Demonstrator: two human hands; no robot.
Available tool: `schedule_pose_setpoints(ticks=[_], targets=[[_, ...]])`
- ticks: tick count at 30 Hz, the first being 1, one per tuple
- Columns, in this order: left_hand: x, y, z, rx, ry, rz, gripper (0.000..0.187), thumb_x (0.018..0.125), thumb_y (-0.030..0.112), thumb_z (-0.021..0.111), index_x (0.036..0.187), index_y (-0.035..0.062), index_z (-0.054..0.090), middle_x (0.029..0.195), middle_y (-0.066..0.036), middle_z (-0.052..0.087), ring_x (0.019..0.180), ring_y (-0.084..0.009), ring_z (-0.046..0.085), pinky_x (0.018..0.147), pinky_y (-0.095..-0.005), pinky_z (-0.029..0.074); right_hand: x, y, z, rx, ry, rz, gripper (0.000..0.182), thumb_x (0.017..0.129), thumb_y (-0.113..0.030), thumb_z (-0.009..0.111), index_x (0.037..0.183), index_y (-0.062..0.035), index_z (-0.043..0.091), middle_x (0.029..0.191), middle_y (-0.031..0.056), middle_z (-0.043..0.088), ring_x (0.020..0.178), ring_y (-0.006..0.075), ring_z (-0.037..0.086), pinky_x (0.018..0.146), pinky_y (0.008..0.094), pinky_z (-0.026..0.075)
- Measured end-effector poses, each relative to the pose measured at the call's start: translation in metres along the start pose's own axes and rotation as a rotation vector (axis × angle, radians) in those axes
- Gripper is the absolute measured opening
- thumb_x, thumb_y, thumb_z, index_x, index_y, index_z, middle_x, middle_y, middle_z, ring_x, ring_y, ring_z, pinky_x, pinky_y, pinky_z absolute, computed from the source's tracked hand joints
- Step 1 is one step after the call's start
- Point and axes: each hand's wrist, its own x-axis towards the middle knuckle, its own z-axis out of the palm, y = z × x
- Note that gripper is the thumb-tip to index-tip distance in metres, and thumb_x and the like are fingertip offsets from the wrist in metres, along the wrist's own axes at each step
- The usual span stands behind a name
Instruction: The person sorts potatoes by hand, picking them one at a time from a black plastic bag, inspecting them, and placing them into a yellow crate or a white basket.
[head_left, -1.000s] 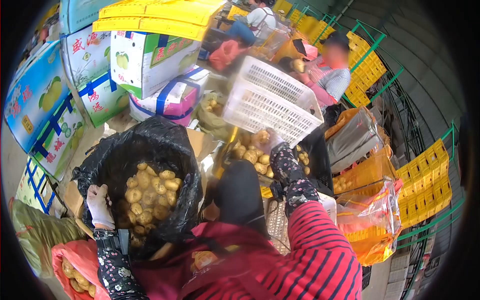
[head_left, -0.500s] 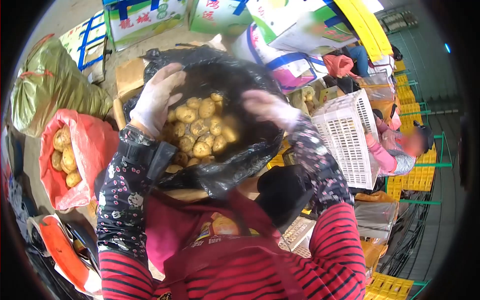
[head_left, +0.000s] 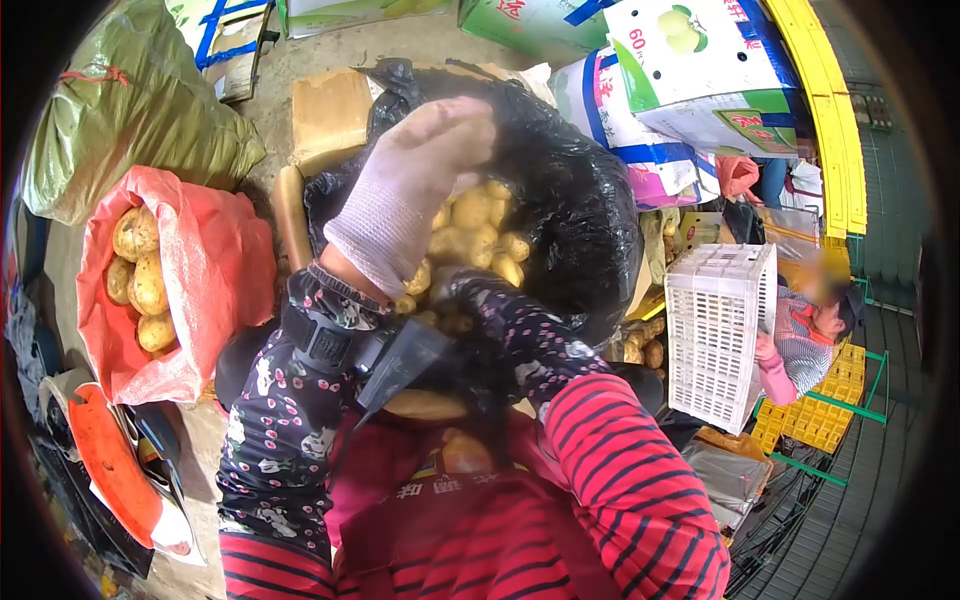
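A black plastic bag (head_left: 590, 200) lines an open container and holds several potatoes (head_left: 480, 212). Above its left part is my left hand (head_left: 430, 145) in a pale knitted glove, its fingers bent together and slightly blurred; what they hold, if anything, is hidden. My right arm, in a dark flowered sleeve (head_left: 530, 335), reaches into the near side of the bag, below my left wrist. My right hand's fingers are hidden there among shadow and potatoes. Left of the bag stands an open red sack (head_left: 225, 270) with large potatoes (head_left: 150, 283) inside.
A tied green sack (head_left: 130, 130) stands at the upper left, near a brown cardboard piece (head_left: 330, 115). Fruit boxes (head_left: 700, 50) are stacked at the upper right. At the right, a person (head_left: 800, 345) holds a white crate (head_left: 715, 335). Yellow crates (head_left: 825, 400) are behind.
My left hand has moved right over the bag, its fingers drawing together. My right hand has gone from above the bag down and left into it. The view has shifted, and the white crate tilts differently.
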Motion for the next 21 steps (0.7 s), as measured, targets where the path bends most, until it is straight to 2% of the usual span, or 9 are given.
schedule_pose_setpoints(ticks=[3, 7, 8, 11, 12, 13, 16, 17, 21], targets=[[0.0, 0.003, 0.001, 0.023, 0.02, -0.027, 0.031, 0.096, 0.019, 0.054, 0.123, 0.0046, 0.057, 0.115, -0.004, 0.061, 0.108, -0.0124, 0.059, 0.088, -0.0247, 0.048, -0.02, 0.028, -0.023, 0.5, 0.1, -0.138, 0.047, 0.092, -0.041, 0.057, 0.127, -0.01, 0.054, 0.126, 0.0139, 0.058, 0.112, 0.0266, 0.058, 0.094, 0.0389, 0.049], [0.004, -0.007, 0.0, 0.053, -0.005, -0.046, 0.035, 0.095, 0.025, 0.057, 0.125, 0.0059, 0.055, 0.114, -0.003, 0.06, 0.102, -0.0116, 0.059, 0.085, -0.0258, 0.048, -0.096, 0.063, -0.056, 1.404, 0.177, -0.445, 0.047, 0.093, -0.044, 0.055, 0.126, -0.0107, 0.055, 0.123, 0.0139, 0.06, 0.109, 0.0268, 0.059, 0.091, 0.0394, 0.051], [0.003, -0.009, 0.002, 0.028, 0.001, -0.066, 0.034, 0.095, 0.027, 0.059, 0.122, 0.0072, 0.055, 0.109, -0.001, 0.06, 0.094, -0.0098, 0.058, 0.079, -0.0241, 0.048, -0.116, 0.066, -0.061, 1.55, 0.169, -0.519, 0.047, 0.093, -0.045, 0.054, 0.126, -0.0109, 0.055, 0.122, 0.0139, 0.061, 0.109, 0.0268, 0.06, 0.09, 0.0395, 0.052], [0.001, -0.022, 0.001, -0.007, -0.071, -0.085, 0.033, 0.094, 0.027, 0.06, 0.12, 0.0081, 0.055, 0.103, 0.001, 0.06, 0.089, -0.0077, 0.057, 0.074, -0.0222, 0.047, -0.18, 0.054, -0.07, 1.796, 0.006, -0.775, 0.054, 0.093, -0.059, 0.048, 0.114, -0.0117, 0.061, 0.096, 0.0131, 0.07, 0.078, 0.0266, 0.07, 0.047, 0.0275, 0.05], [-0.001, -0.024, 0.008, 0.026, 0.008, -0.123, 0.03, 0.093, 0.023, 0.062, 0.118, 0.0085, 0.055, 0.098, 0.003, 0.059, 0.084, -0.0055, 0.056, 0.07, -0.021, 0.045, -0.206, 0.039, -0.068, 1.783, 0.148, -0.766, 0.053, 0.092, -0.06, 0.047, 0.113, -0.0133, 0.061, 0.094, 0.0096, 0.07, 0.07, 0.0256, 0.069, 0.041, 0.0248, 0.046], [0.001, -0.029, 0.006, 0.119, 0.0, -0.139, 0.037, 0.09, 0.019, 0.063, 0.123, 0.0057, 0.054, 0.104, -0.002, 0.058, 0.089, -0.0084, 0.057, 0.075, -0.0226, 0.047, -0.224, 0.031, -0.065, 1.809, 0.199, -0.772, 0.053, 0.092, -0.06, 0.048, 0.113, -0.0135, 0.061, 0.094, 0.009, 0.07, 0.069, 0.0253, 0.069, 0.041, 0.0245, 0.045], [-0.004, -0.052, 0.019, 0.643, -0.066, 0.151, 0.062, 0.083, 0.012, 0.069, 0.139, 0.0021, 0.044, 0.122, -0.012, 0.054, 0.103, -0.0175, 0.056, 0.091, -0.0289, 0.046, -0.249, 0.012, -0.05, 1.891, 0.354, -0.79, 0.052, 0.093, -0.06, 0.047, 0.113, -0.0142, 0.06, 0.093, 0.0077, 0.07, 0.069, 0.0234, 0.068, 0.042, 0.0242, 0.044], [-0.009, -0.056, 0.021, 0.888, -0.085, 0.282, 0.064, 0.08, 0.009, 0.068, 0.139, 0.0025, 0.044, 0.123, -0.011, 0.056, 0.102, -0.0173, 0.057, 0.091, -0.0283, 0.046, -0.251, 0.005, -0.045, 1.925, 0.389, -0.804, 0.052, 0.092, -0.06, 0.048, 0.114, -0.0146, 0.06, 0.093, 0.0069, 0.069, 0.068, 0.0222, 0.068, 0.042, 0.0241, 0.043], [-0.017, -0.057, 0.025, 0.926, -0.167, 0.348, 0.066, 0.075, 0.005, 0.065, 0.138, 0.002, 0.045, 0.121, -0.012, 0.06, 0.091, -0.0142, 0.059, 0.084, -0.0253, 0.048, -0.259, -0.016, -0.027, 1.968, 0.557, -0.723, 0.054, 0.09, -0.064, 0.051, 0.118, -0.0175, 0.057, 0.096, 0.0021, 0.068, 0.069, 0.0151, 0.065, 0.048, 0.0246, 0.046]])
